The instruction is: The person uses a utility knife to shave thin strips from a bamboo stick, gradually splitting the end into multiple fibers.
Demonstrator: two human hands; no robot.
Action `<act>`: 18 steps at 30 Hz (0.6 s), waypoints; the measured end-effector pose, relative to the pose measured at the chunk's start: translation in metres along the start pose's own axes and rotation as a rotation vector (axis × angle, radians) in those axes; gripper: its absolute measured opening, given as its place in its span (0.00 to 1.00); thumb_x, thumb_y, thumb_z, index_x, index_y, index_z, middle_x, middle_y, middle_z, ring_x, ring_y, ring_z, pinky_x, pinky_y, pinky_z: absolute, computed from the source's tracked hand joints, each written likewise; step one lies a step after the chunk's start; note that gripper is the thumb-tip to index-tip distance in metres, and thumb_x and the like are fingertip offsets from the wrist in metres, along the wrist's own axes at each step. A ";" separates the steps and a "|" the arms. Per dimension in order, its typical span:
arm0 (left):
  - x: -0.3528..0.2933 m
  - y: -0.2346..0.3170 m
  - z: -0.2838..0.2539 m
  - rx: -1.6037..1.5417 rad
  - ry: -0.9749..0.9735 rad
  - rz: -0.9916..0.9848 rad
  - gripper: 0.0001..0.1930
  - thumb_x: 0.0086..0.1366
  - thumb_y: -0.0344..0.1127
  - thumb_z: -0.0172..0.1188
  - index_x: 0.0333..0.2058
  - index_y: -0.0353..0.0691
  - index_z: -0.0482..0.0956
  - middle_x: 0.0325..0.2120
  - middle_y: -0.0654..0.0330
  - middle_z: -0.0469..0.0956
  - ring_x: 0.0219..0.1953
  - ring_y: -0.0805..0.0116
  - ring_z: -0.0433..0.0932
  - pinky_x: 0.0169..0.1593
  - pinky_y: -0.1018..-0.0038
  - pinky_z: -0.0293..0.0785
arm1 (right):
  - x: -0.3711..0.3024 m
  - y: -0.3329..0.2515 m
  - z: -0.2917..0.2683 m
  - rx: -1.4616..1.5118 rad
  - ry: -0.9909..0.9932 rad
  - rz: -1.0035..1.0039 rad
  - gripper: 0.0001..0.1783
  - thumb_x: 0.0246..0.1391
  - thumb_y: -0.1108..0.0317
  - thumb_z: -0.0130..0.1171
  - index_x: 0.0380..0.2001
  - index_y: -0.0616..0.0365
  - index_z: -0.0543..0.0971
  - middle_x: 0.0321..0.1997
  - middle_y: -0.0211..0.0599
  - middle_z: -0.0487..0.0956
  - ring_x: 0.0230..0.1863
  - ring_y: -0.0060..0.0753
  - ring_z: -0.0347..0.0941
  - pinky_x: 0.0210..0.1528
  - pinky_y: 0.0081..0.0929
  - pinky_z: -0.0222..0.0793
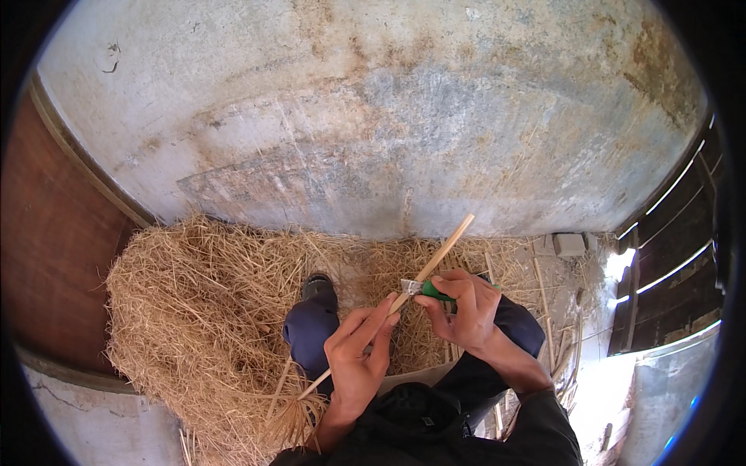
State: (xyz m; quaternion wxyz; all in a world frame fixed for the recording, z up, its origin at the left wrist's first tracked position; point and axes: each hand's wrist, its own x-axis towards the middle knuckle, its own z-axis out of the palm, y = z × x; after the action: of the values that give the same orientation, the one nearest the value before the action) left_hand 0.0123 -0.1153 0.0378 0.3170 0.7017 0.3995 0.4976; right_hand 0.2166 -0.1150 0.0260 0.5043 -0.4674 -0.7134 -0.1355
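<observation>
My left hand (pixel 360 353) is closed round a slim pale wooden stick (pixel 443 256), which slants from lower left to upper right across my lap. Its upper end points at the wall. In my right hand (pixel 468 311) is a green-handled tool (pixel 439 292) with a short metal head; whether it is a peeler or a small knife I cannot make out. The metal head touches the stick just above my left fingers. Below my left hand, the stick's thin lower end reaches a fringe of fine straw-coloured strands (pixel 299 412); whether they are joined I cannot tell.
A big heap of dry straw (pixel 194 303) lies to the left, beside a brown wooden door (pixel 62 233). Ahead rises a stained plaster wall (pixel 388 140). At the right are a grey block (pixel 569 245), loose sticks (pixel 542 303) and dark slatted boards (pixel 676 279). My knees flank the work.
</observation>
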 end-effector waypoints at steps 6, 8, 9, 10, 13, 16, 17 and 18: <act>0.000 -0.002 0.000 -0.005 0.008 0.015 0.16 0.70 0.19 0.70 0.56 0.31 0.89 0.35 0.59 0.86 0.30 0.81 0.75 0.30 0.81 0.68 | 0.000 0.001 0.000 -0.013 0.004 -0.009 0.22 0.52 0.66 0.84 0.42 0.58 0.79 0.33 0.41 0.86 0.26 0.36 0.84 0.25 0.29 0.75; 0.001 -0.002 0.000 -0.003 0.005 0.014 0.16 0.70 0.19 0.70 0.56 0.31 0.89 0.35 0.59 0.86 0.30 0.81 0.75 0.30 0.80 0.68 | -0.001 0.002 0.000 -0.020 0.003 -0.008 0.22 0.52 0.65 0.85 0.42 0.58 0.80 0.33 0.40 0.86 0.25 0.36 0.84 0.25 0.29 0.75; 0.001 -0.001 -0.001 0.003 -0.002 0.004 0.16 0.70 0.20 0.70 0.56 0.31 0.89 0.35 0.59 0.86 0.30 0.81 0.75 0.30 0.80 0.69 | -0.001 0.002 0.000 -0.024 0.004 -0.006 0.22 0.52 0.65 0.85 0.41 0.58 0.80 0.33 0.40 0.86 0.25 0.36 0.83 0.25 0.29 0.75; 0.001 0.000 -0.001 0.008 -0.008 -0.006 0.16 0.70 0.20 0.70 0.56 0.30 0.89 0.35 0.58 0.86 0.30 0.81 0.75 0.30 0.80 0.69 | 0.000 0.002 0.000 -0.028 0.006 -0.005 0.22 0.52 0.65 0.85 0.41 0.58 0.80 0.33 0.40 0.86 0.25 0.36 0.83 0.25 0.30 0.75; 0.001 -0.002 -0.001 0.001 -0.001 0.000 0.16 0.70 0.20 0.70 0.56 0.31 0.89 0.35 0.59 0.86 0.30 0.81 0.75 0.30 0.80 0.69 | 0.001 0.003 -0.002 -0.025 -0.021 -0.028 0.23 0.55 0.66 0.83 0.42 0.62 0.76 0.32 0.49 0.85 0.25 0.42 0.84 0.23 0.31 0.75; 0.000 -0.003 -0.002 0.002 0.001 -0.013 0.16 0.70 0.20 0.71 0.56 0.31 0.89 0.35 0.59 0.86 0.30 0.80 0.75 0.30 0.80 0.69 | 0.001 0.003 -0.002 -0.030 -0.029 -0.014 0.24 0.54 0.67 0.83 0.43 0.61 0.76 0.32 0.48 0.85 0.24 0.42 0.84 0.24 0.31 0.75; 0.000 -0.003 -0.003 0.007 0.001 -0.013 0.16 0.70 0.20 0.71 0.56 0.31 0.89 0.35 0.58 0.86 0.29 0.80 0.75 0.30 0.80 0.69 | 0.002 0.003 -0.003 -0.036 -0.034 -0.017 0.24 0.54 0.67 0.84 0.43 0.61 0.76 0.32 0.48 0.85 0.24 0.42 0.84 0.24 0.31 0.75; 0.001 -0.002 -0.004 0.011 0.000 -0.014 0.16 0.70 0.20 0.71 0.56 0.31 0.89 0.35 0.58 0.86 0.29 0.80 0.75 0.31 0.80 0.69 | 0.003 0.003 -0.004 -0.042 -0.040 -0.019 0.24 0.53 0.68 0.84 0.43 0.61 0.76 0.32 0.47 0.85 0.24 0.42 0.84 0.24 0.31 0.75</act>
State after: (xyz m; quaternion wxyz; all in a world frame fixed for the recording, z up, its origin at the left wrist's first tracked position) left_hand 0.0083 -0.1136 0.0374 0.3165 0.7006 0.4072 0.4932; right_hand 0.2207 -0.1140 0.0296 0.4788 -0.4735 -0.7247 -0.1460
